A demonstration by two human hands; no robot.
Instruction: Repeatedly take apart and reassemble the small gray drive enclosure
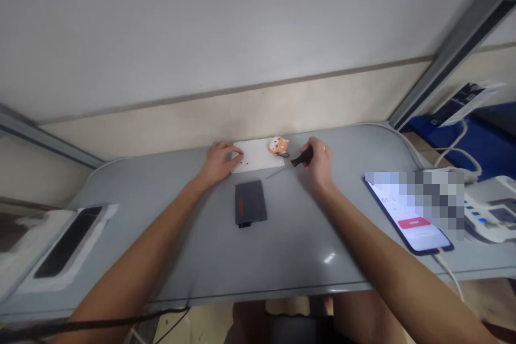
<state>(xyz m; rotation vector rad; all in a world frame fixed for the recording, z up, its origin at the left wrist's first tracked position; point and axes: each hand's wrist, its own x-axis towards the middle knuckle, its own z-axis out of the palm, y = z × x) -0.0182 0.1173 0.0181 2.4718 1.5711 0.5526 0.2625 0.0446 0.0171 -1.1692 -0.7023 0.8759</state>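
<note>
My right hand is closed around the dark handle of a screwdriver, whose thin shaft points left and down over the table. At the left end of a white paper rests my left hand, thumb and fingertips near several tiny dark pieces; whether it pinches anything is too small to tell. An orange and white animal-faced case with a dark loop lies on the paper's right part. Nearer to me, between my arms, a dark grey box-like device with reddish marking lies on the table.
On the grey table, a lit phone with a cable lies at right, beside a white power strip. A dark phone-like slab lies at left. A wall borders the table's back.
</note>
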